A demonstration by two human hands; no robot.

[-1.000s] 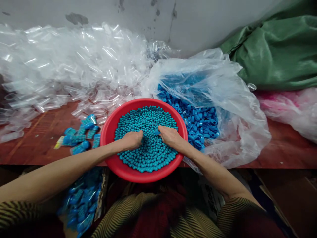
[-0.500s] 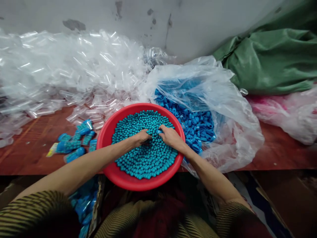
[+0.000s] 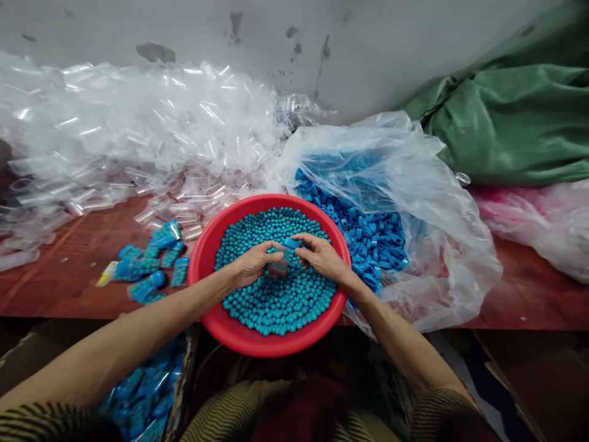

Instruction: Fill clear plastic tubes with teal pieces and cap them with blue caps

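A red basin (image 3: 207, 245) full of small teal balls (image 3: 276, 301) sits at the table's front edge. Both my hands are over its middle. My left hand (image 3: 251, 265) is closed round a small clear tube (image 3: 280, 267) holding teal balls. My right hand (image 3: 322, 256) pinches a blue cap (image 3: 291, 243) at the tube's upper end. The two hands touch at the tube, just above the balls.
A heap of clear plastic tubes (image 3: 138, 141) fills the back left. Several filled, capped tubes (image 3: 150, 264) lie left of the basin. A clear bag of blue caps (image 3: 368, 227) lies to the right. Green cloth (image 3: 510, 123) and a pink bag (image 3: 538, 215) are far right. A box of filled tubes (image 3: 142, 393) sits below.
My hands have risen out of the balls and come together. The left one now holds a filled tube and the right one holds a cap against it.
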